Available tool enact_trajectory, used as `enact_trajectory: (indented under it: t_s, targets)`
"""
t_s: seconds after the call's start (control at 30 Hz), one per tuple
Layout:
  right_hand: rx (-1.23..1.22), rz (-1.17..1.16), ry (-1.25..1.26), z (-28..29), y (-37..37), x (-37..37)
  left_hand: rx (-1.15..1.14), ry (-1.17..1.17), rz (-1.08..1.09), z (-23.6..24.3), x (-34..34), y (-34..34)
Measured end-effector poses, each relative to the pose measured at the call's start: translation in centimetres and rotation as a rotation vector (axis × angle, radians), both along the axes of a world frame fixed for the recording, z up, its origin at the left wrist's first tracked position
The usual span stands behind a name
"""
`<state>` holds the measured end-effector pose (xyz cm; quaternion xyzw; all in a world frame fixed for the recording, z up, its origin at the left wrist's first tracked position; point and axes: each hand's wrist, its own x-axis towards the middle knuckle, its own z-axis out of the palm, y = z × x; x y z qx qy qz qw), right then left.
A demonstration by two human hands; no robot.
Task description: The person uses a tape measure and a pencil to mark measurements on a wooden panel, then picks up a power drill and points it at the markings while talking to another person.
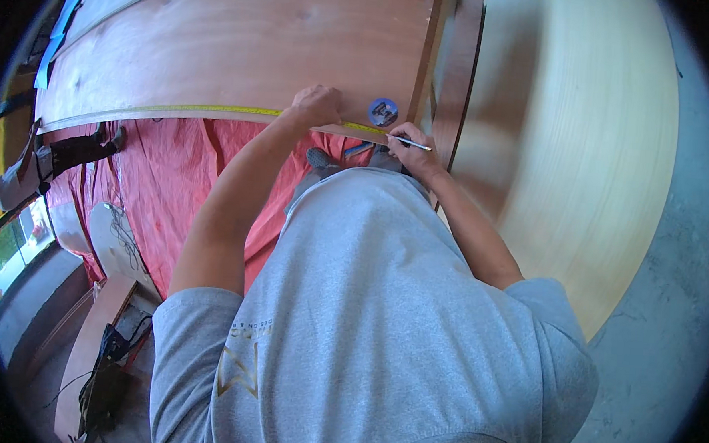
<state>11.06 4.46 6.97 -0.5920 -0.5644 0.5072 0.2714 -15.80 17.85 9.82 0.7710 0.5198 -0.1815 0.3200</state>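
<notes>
A large reddish-brown plywood sheet (243, 47) lies in front of me. Along its near edge runs a yellow tape measure blade (200, 108). My left hand (317, 104) is closed over the blade at that edge, fingers curled and partly hidden. Near the sheet's right corner, my right hand (413, 136) grips a slim pale pencil (416, 144), its tip by the tape's right end. A round blue sticker or disc (383, 111) sits on the sheet just beyond the tape.
Pale plywood (592, 130) stands at the right, beside a narrow brown board (461, 75). Red plastic sheeting (169, 164) covers the floor at the left. Another person (45, 165) is at the far left. A dark bag-like item (105, 393) lies at lower left.
</notes>
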Motion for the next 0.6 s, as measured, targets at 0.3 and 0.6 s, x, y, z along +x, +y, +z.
enact_trajectory:
  t_s: [0.3,0.6]
  targets:
    - [0.159,0.094,-0.038,-0.6,0.2,0.5,0.041,-0.049,0.068,-0.1,0.0,-0.6]
    - [0.089,0.031,-0.018,-0.4,0.3,0.4,0.054,-0.027,0.051,-0.9,-0.4,-0.5]
